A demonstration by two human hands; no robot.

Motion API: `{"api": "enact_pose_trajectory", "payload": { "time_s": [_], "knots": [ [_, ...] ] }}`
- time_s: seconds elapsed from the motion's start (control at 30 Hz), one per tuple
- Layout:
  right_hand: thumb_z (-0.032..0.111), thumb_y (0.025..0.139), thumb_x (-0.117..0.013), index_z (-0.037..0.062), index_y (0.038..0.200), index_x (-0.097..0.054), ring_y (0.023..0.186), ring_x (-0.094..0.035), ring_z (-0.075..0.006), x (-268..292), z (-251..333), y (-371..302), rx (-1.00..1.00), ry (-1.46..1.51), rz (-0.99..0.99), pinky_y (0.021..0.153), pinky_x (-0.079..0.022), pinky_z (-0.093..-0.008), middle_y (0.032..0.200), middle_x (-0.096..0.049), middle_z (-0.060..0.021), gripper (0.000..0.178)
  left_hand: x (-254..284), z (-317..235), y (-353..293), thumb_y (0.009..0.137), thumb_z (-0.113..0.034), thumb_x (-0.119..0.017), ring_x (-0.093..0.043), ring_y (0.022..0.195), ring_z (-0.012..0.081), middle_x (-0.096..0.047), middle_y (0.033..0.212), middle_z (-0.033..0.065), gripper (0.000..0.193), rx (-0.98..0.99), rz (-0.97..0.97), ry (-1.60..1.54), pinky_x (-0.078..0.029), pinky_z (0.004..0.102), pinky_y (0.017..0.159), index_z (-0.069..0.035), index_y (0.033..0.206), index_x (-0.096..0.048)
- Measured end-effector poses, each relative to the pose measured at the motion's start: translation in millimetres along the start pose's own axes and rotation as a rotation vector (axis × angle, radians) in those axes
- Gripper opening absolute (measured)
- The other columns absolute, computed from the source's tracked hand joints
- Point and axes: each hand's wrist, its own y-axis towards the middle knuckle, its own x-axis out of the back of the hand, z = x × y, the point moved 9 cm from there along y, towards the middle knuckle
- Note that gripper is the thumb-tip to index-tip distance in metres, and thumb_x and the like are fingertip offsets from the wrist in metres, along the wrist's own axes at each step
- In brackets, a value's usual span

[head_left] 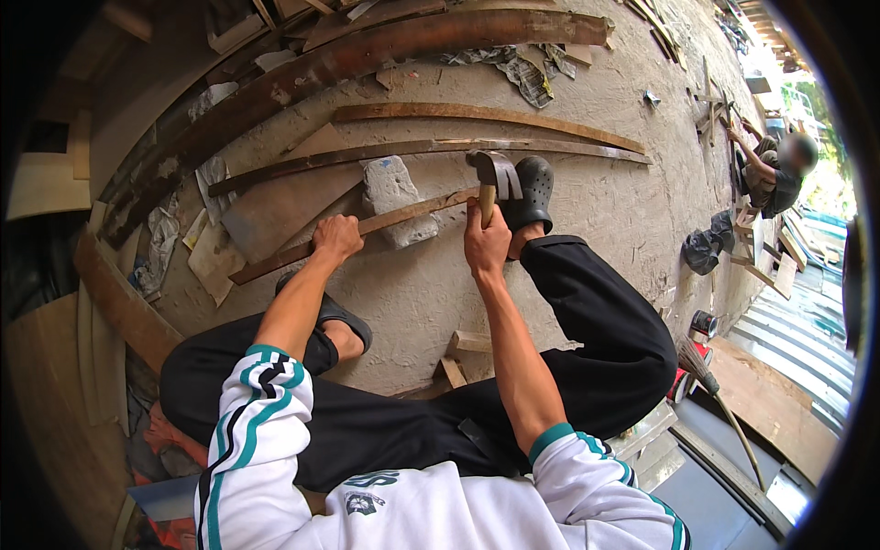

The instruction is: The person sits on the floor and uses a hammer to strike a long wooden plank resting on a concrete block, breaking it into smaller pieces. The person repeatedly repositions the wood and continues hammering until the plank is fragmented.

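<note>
My left hand (337,236) is closed around a narrow wooden strip (396,217), which lies slantwise across a rough whitish block (389,186) on the ground. In my right hand (487,242) is a claw hammer (498,172), gripped by its wooden handle with the dark metal head up. The hammer head is beside my right shoe and near the strip's far right end. Whether the hammer touches the strip I cannot tell. Just beyond the block, two long wooden strips, one darker (321,158) and one lighter brown (440,111), lie side by side.
A thick curved beam (367,57) lies further off amid crumpled paper (524,78) and scrap wood. Flat boards (275,215) lie at left. Small wood offcuts (471,341) sit between my legs. At right are a black bag (704,246), a broom (697,362) and another person (779,179).
</note>
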Motion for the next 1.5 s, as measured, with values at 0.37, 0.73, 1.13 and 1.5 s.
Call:
{"api": "enact_pose_trajectory", "payload": {
  "time_s": [0.37, 0.73, 1.13, 1.5],
  "knots": [
    [0.046, 0.097, -0.057, 0.0011, 0.083, -0.056, 0.043, -0.054, -0.0163, -0.2, -45.3, 33.1, -0.348, -0.028, 0.322, 0.041, -0.045, -0.0335, 0.057, -0.052, -0.0041, 0.047, -2.2, -1.9, 2.3, 0.077, -0.023, -0.072, -0.07, 0.096, 0.0355, -0.073, 0.097, 0.0189, 0.025, 0.007, 0.0, 0.009, -0.054, 0.0432, 0.088, -0.007, 0.095, -0.076],
    [0.047, 0.096, -0.057, 0.0004, 0.087, -0.062, 0.048, -0.06, -0.0219, -41.2, -96.1, -18.2, -0.503, -0.147, 0.379, 0.046, -0.049, -0.0386, 0.061, -0.06, -0.0107, 0.047, 3.8, -5.0, -0.7, 0.077, -0.023, -0.072, -0.07, 0.095, 0.0359, -0.073, 0.098, 0.0195, 0.024, -0.007, 0.019, 0.018, -0.054, 0.0433, 0.088, -0.006, 0.093, -0.076],
    [0.043, 0.099, -0.057, 0.0016, 0.083, -0.056, 0.044, -0.054, -0.016, 10.2, -20.8, 32.0, -0.195, 0.161, 0.067, 0.042, -0.043, -0.0357, 0.056, -0.053, -0.0056, 0.044, 1.5, -3.4, 0.3, 0.077, -0.024, -0.073, -0.07, 0.096, 0.0361, -0.073, 0.097, 0.0194, 0.025, -0.001, -0.023, 0.005, -0.054, 0.0433, 0.087, -0.007, 0.095, -0.075],
    [0.047, 0.098, -0.056, 0.0021, 0.086, -0.057, 0.045, -0.054, -0.0172, 6.3, -36.9, 29.2, -0.144, -0.104, 0.126, 0.042, -0.044, -0.0342, 0.059, -0.055, -0.0048, 0.047, -1.9, -5.8, 1.7, 0.076, -0.021, -0.072, -0.071, 0.094, 0.0356, -0.073, 0.095, 0.0189, 0.024, -0.001, -0.024, 0.019, -0.055, 0.042, 0.085, -0.007, 0.095, -0.075]
  ]
}}
